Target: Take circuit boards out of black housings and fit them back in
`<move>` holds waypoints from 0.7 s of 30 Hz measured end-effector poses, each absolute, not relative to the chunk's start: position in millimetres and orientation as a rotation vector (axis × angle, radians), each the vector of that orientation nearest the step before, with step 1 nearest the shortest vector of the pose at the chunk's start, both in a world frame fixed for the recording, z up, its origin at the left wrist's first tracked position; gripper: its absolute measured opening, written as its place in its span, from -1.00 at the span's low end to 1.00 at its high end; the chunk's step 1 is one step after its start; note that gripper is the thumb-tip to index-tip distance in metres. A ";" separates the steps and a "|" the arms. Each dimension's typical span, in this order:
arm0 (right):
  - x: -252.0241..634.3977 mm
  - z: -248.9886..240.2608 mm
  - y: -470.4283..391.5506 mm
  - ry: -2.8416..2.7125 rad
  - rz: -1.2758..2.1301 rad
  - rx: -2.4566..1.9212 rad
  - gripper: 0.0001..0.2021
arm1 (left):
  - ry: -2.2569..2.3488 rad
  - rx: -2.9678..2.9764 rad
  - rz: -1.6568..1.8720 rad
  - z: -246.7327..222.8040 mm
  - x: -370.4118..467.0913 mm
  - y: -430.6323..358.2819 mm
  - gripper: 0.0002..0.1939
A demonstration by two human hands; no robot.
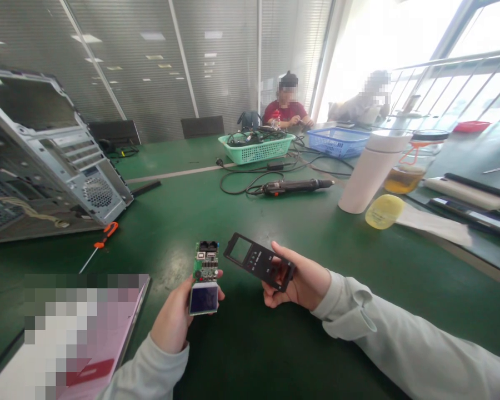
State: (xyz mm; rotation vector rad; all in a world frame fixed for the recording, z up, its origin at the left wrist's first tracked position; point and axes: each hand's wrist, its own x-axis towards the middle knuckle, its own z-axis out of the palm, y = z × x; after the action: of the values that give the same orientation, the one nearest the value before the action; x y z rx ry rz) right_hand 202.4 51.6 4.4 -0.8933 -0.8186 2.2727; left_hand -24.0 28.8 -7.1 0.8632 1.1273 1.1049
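Circuit board sits clamped in the left hand's fingers at lower centre of the frame, while just right of it the right hand grips a black faceplate.

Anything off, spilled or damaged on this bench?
No spill or damage visible. Untidy: the computer case stands open, innards exposed, and black cables straggle from the green basket across the table. Circuit board in left hand is bare.

Left of the green basket, the computer case ran past the view's left edge. Nearer than the basket, lettering on the black panel was too small to read.
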 end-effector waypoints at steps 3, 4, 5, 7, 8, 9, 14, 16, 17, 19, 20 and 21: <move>200.8 8.7 51.0 -0.845 2.263 -0.938 -0.35 | 1.132 0.846 1.098 -5.6 -23.6 29.0 -0.64; 199.9 9.1 51.0 -0.862 2.249 -0.953 -0.37 | 1.128 0.845 1.097 -5.0 -23.4 29.0 -0.64; 199.1 8.8 51.0 -0.906 2.207 -0.977 -0.39 | 1.122 0.848 1.097 -4.4 -23.2 28.9 -0.64; 197.9 6.8 51.4 -1.046 2.027 -1.044 -0.43 | 1.113 0.861 1.098 -3.4 -22.9 28.7 -0.63; 197.9 5.6 51.9 -1.117 1.907 -1.075 -0.43 | 1.112 0.866 1.098 -3.1 -22.7 28.7 -0.62; 198.6 4.6 52.4 -1.172 1.787 -1.097 -0.41 | 1.115 0.869 1.097 -2.8 -22.6 28.8 -0.63; 213.1 7.6 51.2 -1.429 1.079 -1.200 -0.52 | 1.116 0.850 1.113 -1.9 -20.7 29.8 -0.67; 226.2 10.6 46.3 -1.616 0.643 -1.257 -0.62 | 1.103 0.844 1.128 -1.4 -19.9 29.9 -0.68; 235.4 11.7 42.5 -1.678 0.459 -1.288 -0.64 | 1.100 0.848 1.137 -1.0 -19.5 29.7 -0.68; 261.8 11.6 32.4 -1.714 0.210 -1.398 -0.63 | 1.097 0.862 1.148 -0.4 -19.1 29.2 -0.69; 279.9 10.2 26.1 -1.706 0.119 -1.488 -0.61 | 1.096 0.870 1.148 -0.1 -18.9 29.0 -0.69; 301.3 7.6 18.9 -1.678 0.036 -1.601 -0.57 | 1.094 0.877 1.146 0.1 -18.8 28.8 -0.69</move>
State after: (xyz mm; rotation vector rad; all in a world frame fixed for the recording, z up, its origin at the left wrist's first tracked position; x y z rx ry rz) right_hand 301.3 18.9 7.6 -1.6014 -1.6784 0.0364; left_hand -18.8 28.8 0.1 0.8771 1.0945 1.1459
